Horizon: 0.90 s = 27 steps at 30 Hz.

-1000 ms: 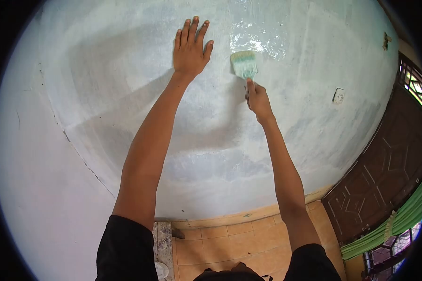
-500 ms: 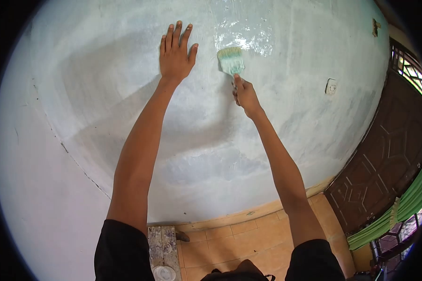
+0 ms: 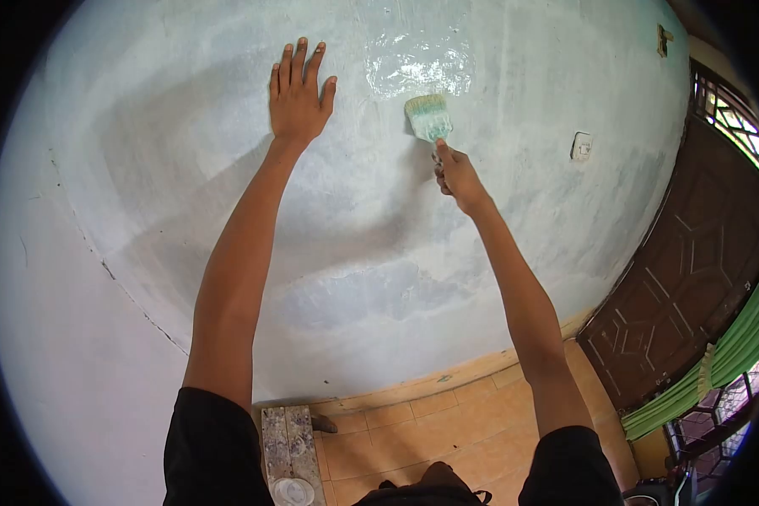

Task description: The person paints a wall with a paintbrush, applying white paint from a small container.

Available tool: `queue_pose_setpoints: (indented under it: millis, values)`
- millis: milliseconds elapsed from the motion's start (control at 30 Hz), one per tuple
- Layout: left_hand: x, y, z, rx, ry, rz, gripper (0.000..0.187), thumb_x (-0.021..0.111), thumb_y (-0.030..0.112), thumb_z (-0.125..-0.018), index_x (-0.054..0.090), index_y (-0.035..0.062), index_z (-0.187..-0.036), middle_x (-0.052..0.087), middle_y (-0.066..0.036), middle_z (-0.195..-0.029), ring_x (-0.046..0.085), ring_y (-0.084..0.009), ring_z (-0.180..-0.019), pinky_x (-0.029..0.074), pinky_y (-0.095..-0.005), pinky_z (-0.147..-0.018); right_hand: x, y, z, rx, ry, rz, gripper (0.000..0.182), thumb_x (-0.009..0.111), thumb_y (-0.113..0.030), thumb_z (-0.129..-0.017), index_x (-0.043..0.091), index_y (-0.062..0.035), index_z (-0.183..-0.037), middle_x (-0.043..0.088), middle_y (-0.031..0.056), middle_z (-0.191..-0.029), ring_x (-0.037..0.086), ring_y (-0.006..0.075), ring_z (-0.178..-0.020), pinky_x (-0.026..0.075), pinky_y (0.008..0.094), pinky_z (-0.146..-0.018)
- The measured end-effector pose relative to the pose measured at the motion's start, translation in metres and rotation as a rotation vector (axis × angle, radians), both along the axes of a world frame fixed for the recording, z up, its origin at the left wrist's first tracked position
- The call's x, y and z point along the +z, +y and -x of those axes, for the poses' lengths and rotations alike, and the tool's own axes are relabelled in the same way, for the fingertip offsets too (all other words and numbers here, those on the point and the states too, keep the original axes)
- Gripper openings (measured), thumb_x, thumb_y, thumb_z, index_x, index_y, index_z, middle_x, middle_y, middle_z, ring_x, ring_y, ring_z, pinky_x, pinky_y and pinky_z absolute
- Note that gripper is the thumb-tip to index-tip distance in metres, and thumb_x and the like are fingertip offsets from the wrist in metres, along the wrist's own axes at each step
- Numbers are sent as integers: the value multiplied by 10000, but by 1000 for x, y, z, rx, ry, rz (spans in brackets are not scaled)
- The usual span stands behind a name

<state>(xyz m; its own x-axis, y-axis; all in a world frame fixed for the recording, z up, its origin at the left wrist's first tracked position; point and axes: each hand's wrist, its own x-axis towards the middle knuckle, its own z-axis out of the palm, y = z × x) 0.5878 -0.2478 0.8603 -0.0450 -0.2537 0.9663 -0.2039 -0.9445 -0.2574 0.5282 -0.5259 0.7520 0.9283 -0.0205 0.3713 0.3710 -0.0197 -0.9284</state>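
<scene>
While the left hand [image 3: 298, 105] lies spread-fingered on the wall [image 3: 354, 202], the right hand [image 3: 460, 177] grips the brush [image 3: 430, 121] by its handle, bristles just below a glossy patch [image 3: 420, 63]. Farther right are a switch [image 3: 581, 146] and dark door [image 3: 683, 270]; a spattered bench [image 3: 300, 434] bearing a tub [image 3: 293, 492] stands beside the left sleeve [image 3: 212, 451].
</scene>
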Motion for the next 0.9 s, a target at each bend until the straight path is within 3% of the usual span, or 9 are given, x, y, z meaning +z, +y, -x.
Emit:
queue_pose_setpoints:
  millis: [200, 467, 567, 667, 767, 900]
  values:
    - [1, -3, 0, 35, 4, 19, 554, 418, 436, -1001, 337, 227, -1508, 303, -50, -1567, 220, -253, -1469, 174, -457, -1204, 53, -21, -2, 33, -82, -3, 434, 469, -505, -1006, 492, -100, -851, 361, -49, -636, 302, 47, -493, 245, 221, -424]
    - [1, -3, 3, 42, 13, 14, 550, 423, 432, -1001, 337, 230, -1506, 296, -58, -1569, 214, -260, -1471, 184, -460, -1202, -1, -31, 1, 27, -1, 53, 427, 455, -499, -1013, 474, -126, -806, 367, -51, -637, 289, 51, -487, 232, 221, -426]
    - [1, -5, 4, 40, 0, 11, 551, 448, 412, -1002, 341, 208, -1503, 302, -89, -1564, 245, -308, -1453, 229, -498, -1170, 17, -39, 0, 79, -55, -89, 422, 453, -491, -1016, 473, -126, -806, 368, -51, -637, 290, 51, -489, 238, 225, -430]
    - [1, -6, 1, 67, 6, 12, 556, 448, 414, -1000, 335, 211, -1505, 293, -91, -1568, 236, -309, -1458, 223, -500, -1172, 41, -38, -3, 25, -100, -59, 421, 456, -490, -1015, 478, -123, -810, 360, -51, -630, 289, 51, -488, 235, 226, -433]
    - [1, -6, 3, 49, 23, 18, 559, 452, 435, -994, 361, 211, -1498, 310, -91, -1564, 230, -287, -1466, 201, -500, -1183, 13, -37, -19, -4, -115, -43, 406, 460, -476, -1017, 486, -123, -818, 355, -56, -624, 289, 48, -489, 231, 218, -439]
    - [-8, -12, 18, -10, 36, -2, 588, 543, 394, -967, 377, 160, -1480, 357, -138, -1530, 314, -360, -1412, 281, -492, -1147, -25, -38, -7, 109, -16, -100, 387, 465, -464, -1018, 491, -129, -825, 353, -63, -618, 290, 44, -489, 238, 217, -441]
